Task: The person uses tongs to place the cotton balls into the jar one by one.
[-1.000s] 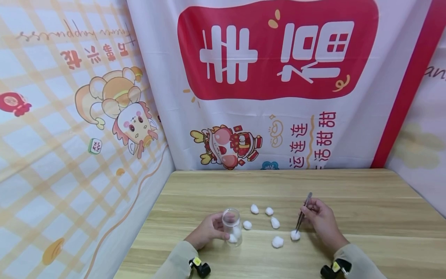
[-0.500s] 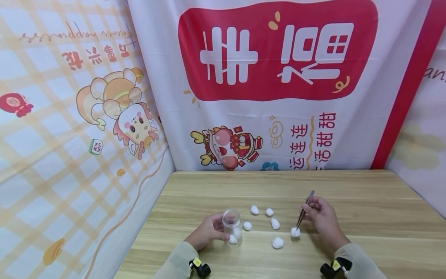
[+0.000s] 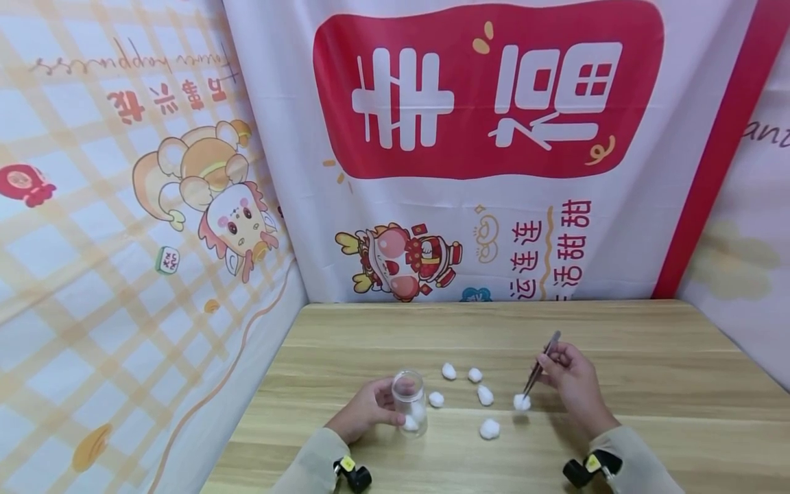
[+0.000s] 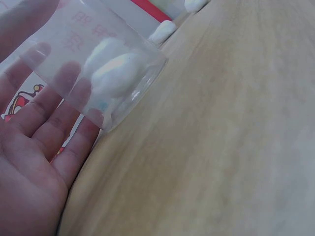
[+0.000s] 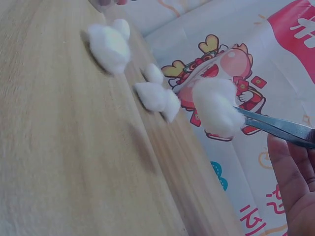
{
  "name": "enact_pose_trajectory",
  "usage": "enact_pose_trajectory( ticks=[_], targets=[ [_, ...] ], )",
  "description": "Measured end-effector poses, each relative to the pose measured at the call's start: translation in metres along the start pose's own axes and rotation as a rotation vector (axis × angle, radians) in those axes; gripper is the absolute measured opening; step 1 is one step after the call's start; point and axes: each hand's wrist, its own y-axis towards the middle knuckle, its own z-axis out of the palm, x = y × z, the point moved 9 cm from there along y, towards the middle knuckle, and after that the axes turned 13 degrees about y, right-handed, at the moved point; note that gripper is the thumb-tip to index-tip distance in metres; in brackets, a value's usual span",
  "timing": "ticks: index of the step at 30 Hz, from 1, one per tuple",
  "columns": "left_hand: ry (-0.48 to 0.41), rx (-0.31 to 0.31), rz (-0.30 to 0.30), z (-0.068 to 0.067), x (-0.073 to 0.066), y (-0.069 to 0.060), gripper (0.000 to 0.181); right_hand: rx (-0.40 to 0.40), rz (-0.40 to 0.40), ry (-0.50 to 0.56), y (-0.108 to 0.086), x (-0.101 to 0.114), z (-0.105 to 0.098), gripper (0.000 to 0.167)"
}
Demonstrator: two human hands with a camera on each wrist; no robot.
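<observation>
Holding metal tweezers [image 5: 278, 126] with my right fingers [image 5: 283, 164] clamped on them, I have a white cotton ball [image 3: 521, 403] caught between the tips, raised off the desk [image 3: 345, 329], its shadow falling on the wood. My left fingers [image 4: 78, 147] are clamped round a clear jar [image 3: 409, 400], thumb on the near side and the others behind. The jar stands upright on the desk, mouth up, with cotton [image 3: 411, 422] lying in its lower part; I can make out at least two pieces. Between the jar and the ball I hold, five loose cotton balls [image 3: 485, 396] rest on the desk: one just beside the jar, two farther back, one in front of those, and one nearest me. Behind the desk hangs a white cloth [image 3: 432, 199] with a red panel [image 3: 475, 89].
</observation>
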Motion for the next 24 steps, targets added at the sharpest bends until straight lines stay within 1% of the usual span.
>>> enact_pose_trajectory(
  ticks=[6,11,13,24],
  targets=[
    [-0.011,0.006,0.012,0.000,-0.003,0.000,0.065,0.007,-0.019,-0.006,0.002,0.006,0.003,0.028],
    [-0.008,0.010,0.010,0.000,-0.002,0.000,0.065,0.001,-0.038,0.048,0.004,0.012,0.006,0.026],
    [-0.005,0.009,0.009,0.000,-0.002,0.000,0.065,-0.001,-0.041,0.051,0.005,0.014,0.007,0.025],
    [-0.003,0.009,0.009,0.000,-0.001,0.001,0.064,0.000,-0.028,-0.028,0.009,0.023,0.013,0.024]
  ],
)
